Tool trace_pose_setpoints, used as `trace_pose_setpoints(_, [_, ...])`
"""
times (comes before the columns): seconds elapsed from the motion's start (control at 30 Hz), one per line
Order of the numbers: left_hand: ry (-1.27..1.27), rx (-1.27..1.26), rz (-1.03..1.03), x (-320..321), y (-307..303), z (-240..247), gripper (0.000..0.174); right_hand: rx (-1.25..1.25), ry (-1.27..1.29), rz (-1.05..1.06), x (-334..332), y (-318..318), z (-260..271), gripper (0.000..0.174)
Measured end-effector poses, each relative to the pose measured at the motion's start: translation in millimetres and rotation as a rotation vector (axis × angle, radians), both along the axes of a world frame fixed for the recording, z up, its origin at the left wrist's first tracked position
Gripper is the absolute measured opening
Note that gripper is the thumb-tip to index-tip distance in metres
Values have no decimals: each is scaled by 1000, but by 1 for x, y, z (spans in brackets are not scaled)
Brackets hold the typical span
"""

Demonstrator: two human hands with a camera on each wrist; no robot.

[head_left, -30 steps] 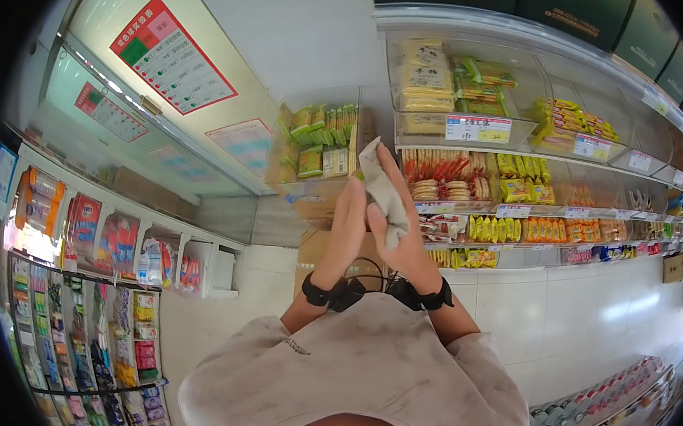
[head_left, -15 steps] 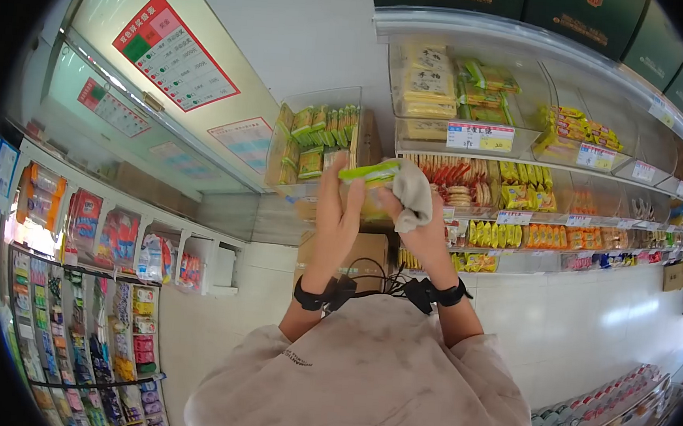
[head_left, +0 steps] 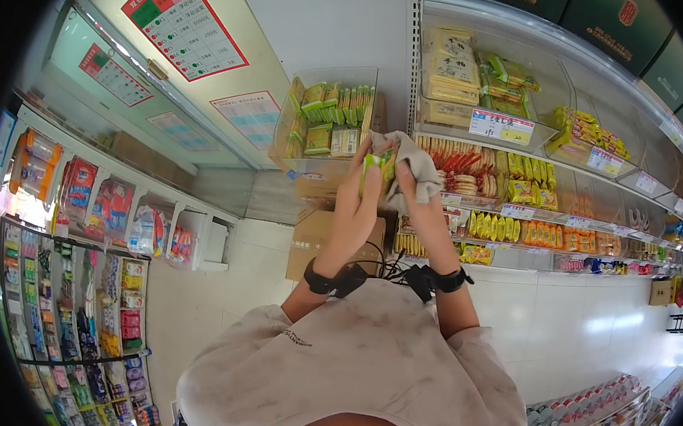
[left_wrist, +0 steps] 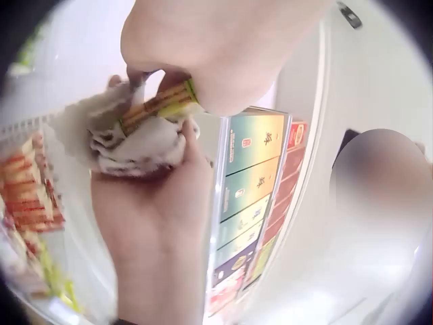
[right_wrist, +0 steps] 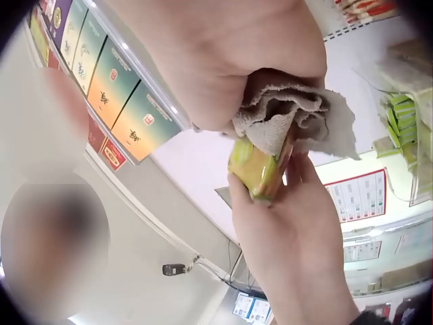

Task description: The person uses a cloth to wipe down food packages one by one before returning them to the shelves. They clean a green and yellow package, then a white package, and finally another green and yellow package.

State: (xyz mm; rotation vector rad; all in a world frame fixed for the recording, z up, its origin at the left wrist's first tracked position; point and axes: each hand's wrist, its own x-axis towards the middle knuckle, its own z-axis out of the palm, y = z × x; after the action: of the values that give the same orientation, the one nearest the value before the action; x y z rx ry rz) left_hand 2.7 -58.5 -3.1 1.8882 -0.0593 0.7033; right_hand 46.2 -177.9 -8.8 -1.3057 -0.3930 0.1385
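Note:
My left hand (head_left: pixel 358 200) grips a small green and yellow snack packet (right_wrist: pixel 254 169) between thumb and fingers. The packet stands up from the hand in the right wrist view, and in the left wrist view its narrow side (left_wrist: pixel 159 107) shows. A grey cloth (right_wrist: pixel 291 118) is bunched in my right hand (head_left: pixel 423 207), whose fingers curl round it and bring it against the packet. In the head view both hands are close together in front of my chest, with cloth (head_left: pixel 402 166) overlapping the packet's right side.
Just beyond the hands, a clear bin (head_left: pixel 313 167) holds several similar green packets. Tiered shelves (head_left: pixel 520 146) of wrapped snacks stand to the right, with dark green boxes (head_left: pixel 616 26) above. A cardboard box (head_left: pixel 308 242) sits below the hands, and hanging goods (head_left: pixel 112 205) are at left.
The hands were pressed together around the cloth, then parted to show the packet lying across the left hand. Now they have closed together again, with the packet turned more upright and cloth against it.

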Motion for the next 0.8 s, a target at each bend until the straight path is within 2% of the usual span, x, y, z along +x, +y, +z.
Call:
trace_pose_setpoints(0.03, [14, -89, -39, 1, 3, 6, 47, 29, 168, 83, 2, -7, 2, 36])
trace_pose_setpoints(0.07, [29, -179, -79, -2, 7, 15, 47, 92, 129, 111, 3, -10, -1, 28])
trace_pose_setpoints(0.17, [144, -466, -234, -7, 16, 17, 47, 2, 176, 176, -1, -18, 9, 25])
trace_pose_setpoints(0.2, [193, -560, -295, -7, 18, 13, 47, -47, 89, 112, 0, -17, 6, 23])
trace_pose_setpoints(0.3, [245, -461, -262, -10, 18, 5, 49, -205, -136, -99, 0, -10, -9, 20])
trace_pose_setpoints(0.37, [284, -426, -223, -15, 23, -7, 42, -329, -231, -253, -4, -5, -18, 20])
trace_pose_setpoints(0.4, [304, -408, -204, -16, 24, -6, 39, -293, -236, -266, -7, -4, -17, 19])
trace_pose_setpoints(0.5, [94, -163, -196, -18, 27, 4, 30, -180, -189, -261, -16, -5, -14, 18])
trace_pose_setpoints(0.57, [119, -323, -173, -20, 32, -8, 27, -104, -73, -202, -18, -13, -13, 16])
trace_pose_setpoints(0.6, [129, -403, -161, -21, 34, -9, 26, -90, -80, -255, -15, -15, -15, 15])
trace_pose_setpoints(0.67, [128, -280, -117, -23, 40, -7, 24, -65, -90, -359, -6, -16, -23, 13])
trace_pose_setpoints(0.77, [211, -187, -122, -25, 43, 1, 22, -53, -117, -224, -10, -10, -19, 14])
trace_pose_setpoints(0.8, [251, -167, -137, -26, 43, 2, 22, -42, -132, -239, -11, -9, -21, 14])
